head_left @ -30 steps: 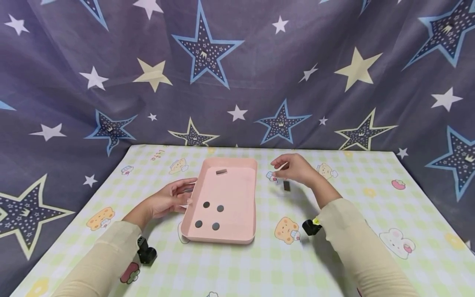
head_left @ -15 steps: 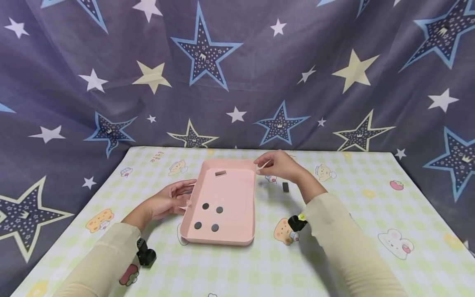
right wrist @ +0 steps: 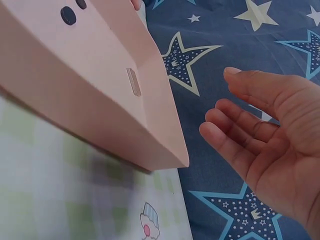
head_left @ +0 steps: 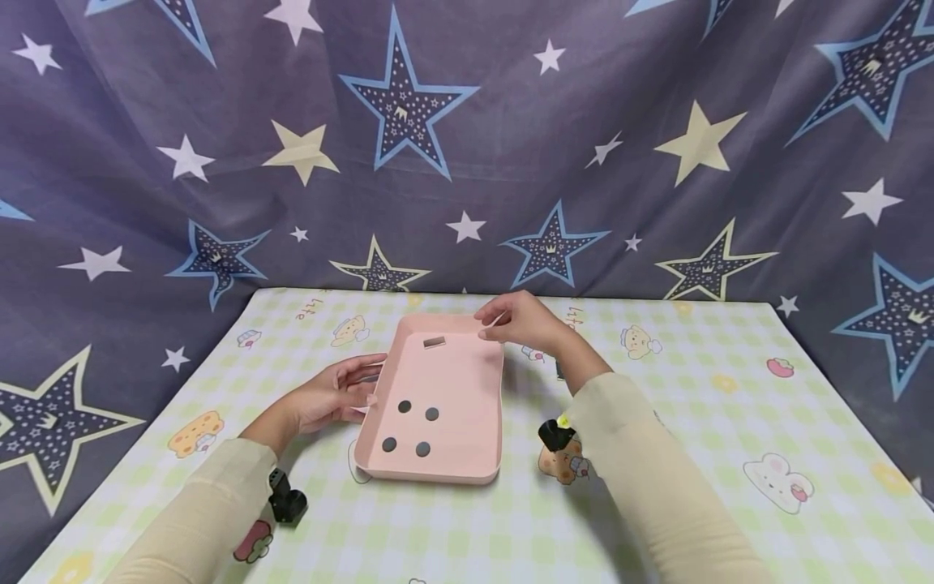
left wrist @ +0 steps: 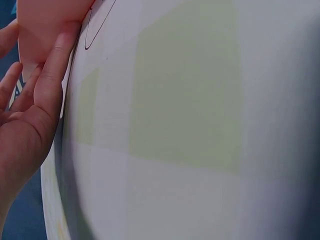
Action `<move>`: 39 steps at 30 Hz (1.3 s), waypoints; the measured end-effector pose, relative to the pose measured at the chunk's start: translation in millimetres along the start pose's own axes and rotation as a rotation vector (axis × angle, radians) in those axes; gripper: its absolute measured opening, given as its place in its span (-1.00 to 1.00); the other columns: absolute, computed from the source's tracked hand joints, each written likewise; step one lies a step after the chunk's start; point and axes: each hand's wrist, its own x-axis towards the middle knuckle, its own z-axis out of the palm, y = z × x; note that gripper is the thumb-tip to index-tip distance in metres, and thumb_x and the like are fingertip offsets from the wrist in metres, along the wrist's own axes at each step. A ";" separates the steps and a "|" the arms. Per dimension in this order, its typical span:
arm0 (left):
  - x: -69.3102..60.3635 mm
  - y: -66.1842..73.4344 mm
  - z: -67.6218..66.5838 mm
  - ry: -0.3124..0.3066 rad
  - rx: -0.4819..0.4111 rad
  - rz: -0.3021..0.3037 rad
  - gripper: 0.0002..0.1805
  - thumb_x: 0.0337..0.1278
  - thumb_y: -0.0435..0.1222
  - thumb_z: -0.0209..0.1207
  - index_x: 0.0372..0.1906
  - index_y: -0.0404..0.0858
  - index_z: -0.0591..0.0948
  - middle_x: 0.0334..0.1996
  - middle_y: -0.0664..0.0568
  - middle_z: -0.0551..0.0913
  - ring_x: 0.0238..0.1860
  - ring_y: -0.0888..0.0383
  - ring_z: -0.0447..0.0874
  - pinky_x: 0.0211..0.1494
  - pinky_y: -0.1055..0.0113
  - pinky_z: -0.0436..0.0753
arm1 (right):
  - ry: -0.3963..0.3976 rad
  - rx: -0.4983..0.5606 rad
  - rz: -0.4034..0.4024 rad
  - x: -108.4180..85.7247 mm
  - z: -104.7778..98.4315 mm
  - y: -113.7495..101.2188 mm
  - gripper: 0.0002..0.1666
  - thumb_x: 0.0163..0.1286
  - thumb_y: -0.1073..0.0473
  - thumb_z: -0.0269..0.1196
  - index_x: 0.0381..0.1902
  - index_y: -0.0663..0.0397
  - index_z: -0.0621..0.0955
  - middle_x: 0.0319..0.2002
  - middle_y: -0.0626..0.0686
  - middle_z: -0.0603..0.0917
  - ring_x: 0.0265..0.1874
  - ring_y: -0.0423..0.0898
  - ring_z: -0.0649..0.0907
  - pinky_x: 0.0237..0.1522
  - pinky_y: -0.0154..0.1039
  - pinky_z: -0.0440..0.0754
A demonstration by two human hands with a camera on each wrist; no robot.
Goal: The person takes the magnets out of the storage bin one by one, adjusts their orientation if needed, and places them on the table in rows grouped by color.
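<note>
A pink tray (head_left: 467, 397) lies on the table, with several dark round discs (head_left: 432, 414) on the near part of its floor. Close to its far end is a small shiny rectangular piece (head_left: 434, 342), also seen in the right wrist view. My left hand (head_left: 328, 397) touches the tray's left wall with thumb and fingers extended. Over the far right rim hovers my right hand (head_left: 525, 324), fingers loosely bent. The right wrist view shows nothing between its thumb and fingers. A second dark rectangular piece (head_left: 559, 370) on the table is partly hidden behind my right wrist.
A green-and-white checked cloth (head_left: 700, 454) with cartoon prints covers the table. Behind its far edge hangs a dark curtain (head_left: 467, 146) with stars. Each wrist carries a black camera, one by the left sleeve (head_left: 197, 503), one by the right sleeve (head_left: 649, 470).
My right hand has moved left from above the table by the dark rectangular piece to over the tray's far right rim. The left hand and tray have stayed in place.
</note>
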 end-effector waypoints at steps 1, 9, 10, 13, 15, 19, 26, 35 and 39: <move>0.0 -0.1 0.0 0.002 0.002 -0.002 -0.15 0.23 -0.51 0.15 0.55 -0.21 0.04 0.49 -0.24 0.07 0.32 -0.02 0.38 0.07 -0.09 0.59 | 0.002 0.002 0.001 1.3 1.3 -0.8 -0.65 0.24 0.29 0.38 0.01 0.25 0.67 -0.05 0.24 0.69 -0.13 0.05 0.68 -0.17 -0.18 0.67; 0.3 -2.1 -1.7 0.001 -0.004 -0.001 -0.16 0.24 -0.49 0.17 0.55 -0.20 0.05 0.49 -0.22 0.07 0.33 -0.03 0.36 0.08 -0.10 0.58 | 0.057 0.045 0.034 16.0 15.1 0.1 -0.74 0.24 0.29 0.39 -0.09 0.17 0.72 -0.22 0.07 0.73 -0.23 -0.01 0.69 -0.27 -0.24 0.66; 0.6 -2.2 -1.8 0.000 -0.004 0.001 -0.16 0.25 -0.49 0.17 0.55 -0.20 0.05 0.50 -0.22 0.07 0.33 -0.03 0.36 0.08 -0.10 0.58 | 0.063 0.052 0.037 18.3 16.9 0.7 -0.74 0.24 0.30 0.38 -0.09 0.18 0.72 -0.24 0.07 0.73 -0.26 -0.02 0.69 -0.28 -0.25 0.66; 0.6 -2.4 -2.2 -0.001 -0.003 0.001 -0.17 0.26 -0.49 0.15 0.55 -0.20 0.05 0.50 -0.22 0.06 0.35 -0.06 0.33 0.08 -0.10 0.58 | 0.069 0.064 0.034 25.5 23.3 2.8 -0.73 0.23 0.33 0.38 -0.09 0.23 0.71 -0.26 0.08 0.73 -0.33 -0.07 0.69 -0.31 -0.27 0.66; 0.5 -2.3 -1.9 0.000 -0.002 -0.001 -0.18 0.27 -0.49 0.15 0.55 -0.20 0.04 0.50 -0.22 0.06 0.36 -0.06 0.31 0.08 -0.09 0.57 | 0.069 0.073 0.030 30.2 28.0 4.3 -0.72 0.23 0.34 0.38 -0.08 0.27 0.70 -0.26 0.09 0.73 -0.35 -0.05 0.69 -0.31 -0.26 0.67; 1.1 -2.2 -1.0 -0.001 -0.002 0.002 -0.18 0.27 -0.48 0.15 0.55 -0.20 0.05 0.50 -0.22 0.07 0.37 -0.06 0.30 0.09 -0.09 0.57 | 0.086 0.054 0.029 37.3 37.1 8.6 -0.69 0.21 0.36 0.38 -0.06 0.30 0.69 -0.23 0.11 0.72 -0.27 0.02 0.69 -0.24 -0.25 0.66; 2.0 -1.6 -0.1 0.005 0.004 0.006 -0.18 0.27 -0.48 0.16 0.54 -0.21 0.06 0.49 -0.22 0.08 0.35 -0.03 0.33 0.08 -0.09 0.58 | 0.086 0.050 0.061 47.7 54.7 17.5 -0.67 0.20 0.38 0.38 -0.04 0.31 0.68 -0.09 0.17 0.69 -0.17 0.00 0.68 -0.15 -0.28 0.62; 1.9 -0.1 -0.3 -0.007 0.000 0.004 -0.18 0.27 -0.48 0.15 0.54 -0.21 0.05 0.50 -0.22 0.06 0.37 -0.06 0.30 0.08 -0.10 0.57 | 0.140 -0.107 0.079 56.6 68.0 20.8 -0.74 0.18 0.24 0.43 -0.13 0.07 0.74 -0.12 0.05 0.74 -0.11 -0.09 0.68 0.21 -0.08 0.35; -0.2 0.0 -0.5 -0.007 0.006 0.000 -0.19 0.28 -0.49 0.13 0.55 -0.22 0.03 0.51 -0.21 0.02 0.39 -0.09 0.24 0.08 -0.10 0.57 | 0.165 -0.182 0.086 60.5 73.9 26.5 -0.75 0.19 0.20 0.43 -0.13 -0.02 0.75 -0.12 -0.04 0.73 -0.08 -0.12 0.66 0.21 -0.04 0.28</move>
